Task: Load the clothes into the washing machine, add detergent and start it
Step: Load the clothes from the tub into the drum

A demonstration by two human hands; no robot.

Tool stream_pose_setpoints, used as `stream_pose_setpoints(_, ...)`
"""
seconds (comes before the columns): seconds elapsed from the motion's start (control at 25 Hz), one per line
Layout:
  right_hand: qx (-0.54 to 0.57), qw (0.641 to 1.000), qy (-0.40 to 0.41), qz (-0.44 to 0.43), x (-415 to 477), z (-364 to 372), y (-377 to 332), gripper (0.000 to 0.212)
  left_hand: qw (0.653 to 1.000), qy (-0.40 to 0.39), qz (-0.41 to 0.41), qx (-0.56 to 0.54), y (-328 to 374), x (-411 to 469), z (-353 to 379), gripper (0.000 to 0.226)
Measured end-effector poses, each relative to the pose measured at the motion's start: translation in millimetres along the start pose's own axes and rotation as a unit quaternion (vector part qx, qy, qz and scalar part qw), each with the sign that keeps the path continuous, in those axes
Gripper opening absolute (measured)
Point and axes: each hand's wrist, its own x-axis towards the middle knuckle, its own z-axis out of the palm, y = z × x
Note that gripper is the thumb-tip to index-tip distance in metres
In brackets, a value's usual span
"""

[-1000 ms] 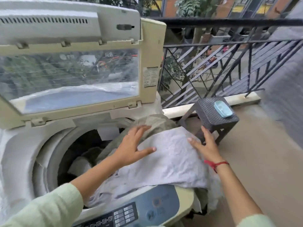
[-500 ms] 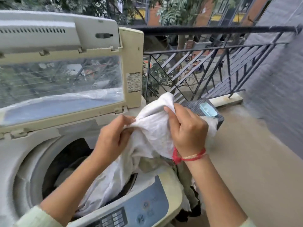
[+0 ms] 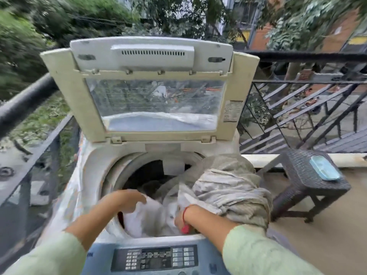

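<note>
A balcony is recorded, bounded by a black metal railing (image 3: 297,56) with trees beyond. A top-loading washing machine (image 3: 93,165) stands against it, lid (image 3: 155,86) raised upright. A white cloth (image 3: 143,221) lies inside the drum. The left hand (image 3: 125,201) is held over the drum, fingers bent down onto the white cloth. Its grip is blurred, and clamped or apart cannot be told. The right hand (image 3: 178,220) is sunk among the laundry, its grip hidden. A grey-green garment (image 3: 228,187) is draped over the right rim, partly hanging outside. A dark stool (image 3: 309,175) beside the machine carries a blue box (image 3: 324,170).
</note>
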Motion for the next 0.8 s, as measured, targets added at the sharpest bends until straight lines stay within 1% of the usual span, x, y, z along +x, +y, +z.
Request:
stream_pose_setpoints(0.04, -0.018, 0.999, 0.002, -0.042, -0.2, 8.0, 4.7, 0.04, 0.999, -0.041, 0.007, -0.024, 15.0, 11.9, 6.2, 0.053)
stream_pose_setpoints(0.08, 0.03, 0.994, 0.048, -0.097, -5.3, 10.3, 8.0, 0.044, 0.999, -0.036, 0.008, -0.04, 26.5, 21.2, 7.2, 0.047)
stream_pose_setpoints(0.12, 0.149, 0.973, 0.123, -0.125, -16.9, 7.8, 13.6, 0.046, 0.998, 0.0, 0.012, -0.054, 34.1, 29.4, 2.7, 0.042)
stream_pose_setpoints(0.16, 0.269, 0.932, 0.203, -0.136, -35.5, 0.2, 24.6, 0.044, 0.996, 0.051, 0.015, -0.076, 39.8, 39.5, -3.0, 0.039)
stream_pose_setpoints(0.2, 0.353, 0.878, 0.292, -0.14, -55.0, -7.3, 40.7, 0.041, 0.987, 0.114, 0.018, -0.115, 45.4, 47.4, -8.7, 0.039)
stream_pose_setpoints(0.24, 0.408, 0.82, 0.38, -0.128, -75.5, -8.4, 66.6, 0.037, 0.969, 0.181, 0.032, -0.167, 53.6, 52.9, -15.5, 0.042)
stream_pose_setpoints(0.28, 0.433, 0.775, 0.454, -0.083, -91.3, -4.7, 96.3, 0.037, 0.94, 0.241, 0.062, -0.232, 65.1, 57.4, -21.9, 0.049)
stream_pose_setpoints(0.32, 0.426, 0.754, 0.5, -0.005, -106.2, 3.0, 125.0, 0.044, 0.908, 0.28, 0.107, -0.293, 81.0, 58.1, -29.7, 0.058)
stream_pose_setpoints(0.36, 0.411, 0.76, 0.495, 0.09, -116.9, 15.2, 150.5, 0.061, 0.878, 0.295, 0.164, -0.339, 101.1, 59.0, -38.0, 0.07)
stream_pose_setpoints(0.4, 0.435, 0.77, 0.435, 0.168, -122.4, 29.1, 166.7, 0.079, 0.858, 0.285, 0.219, -0.368, 123.2, 59.3, -42.8, 0.081)
stream_pose_setpoints(0.44, 0.507, 0.755, 0.369, 0.191, -121.5, 46.5, 173.9, 0.088, 0.853, 0.255, 0.262, -0.371, 146.5, 59.5, -42.6, 0.091)
stream_pose_setpoints(0.48, 0.596, 0.715, 0.328, 0.161, -117.8, 64.7, 173.1, 0.086, 0.865, 0.229, 0.284, -0.345, 169.0, 60.4, -38.5, 0.097)
stream_pose_setpoints(0.52, 0.655, 0.666, 0.336, 0.123, -110.9, 80.5, 166.3, 0.073, 0.88, 0.229, 0.284, -0.304, 186.8, 63.2, -31.1, 0.098)
stream_pose_setpoints(0.56, 0.662, 0.63, 0.385, 0.127, -104.0, 93.6, 157.5, 0.056, 0.893, 0.251, 0.266, -0.264, 199.2, 65.7, -24.1, 0.092)
stream_pose_setpoints(0.6, 0.632, 0.617, 0.439, 0.166, -97.5, 102.0, 149.9, 0.04, 0.898, 0.286, 0.239, -0.235, 205.1, 67.2, -19.3, 0.082)
stream_pose_setpoints(0.64, 0.567, 0.63, 0.481, 0.225, -95.8, 103.9, 143.9, 0.032, 0.897, 0.317, 0.218, -0.216, 205.7, 67.0, -18.6, 0.069)
stream_pose_setpoints(0.68, 0.469, 0.671, 0.495, 0.291, -97.7, 100.8, 138.0, 0.03, 0.893, 0.341, 0.213, -0.202, 203.3, 65.7, -22.3, 0.057)
stream_pose_setpoints(0.72, 0.368, 0.709, 0.492, 0.347, -103.3, 91.8, 129.9, 0.029, 0.887, 0.355, 0.222, -0.193, 198.0, 61.2, -30.2, 0.048)
stream_pose_setpoints(0.76, 0.284, 0.723, 0.507, 0.373, -112.8, 79.2, 124.1, 0.026, 0.877, 0.371, 0.238, -0.191, 191.5, 53.1, -40.8, 0.042)
stream_pose_setpoints(0.8, 0.22, 0.718, 0.553, 0.361, -126.0, 61.1, 118.1, 0.022, 0.861, 0.398, 0.248, -0.195, 182.5, 41.3, -52.2, 0.038)
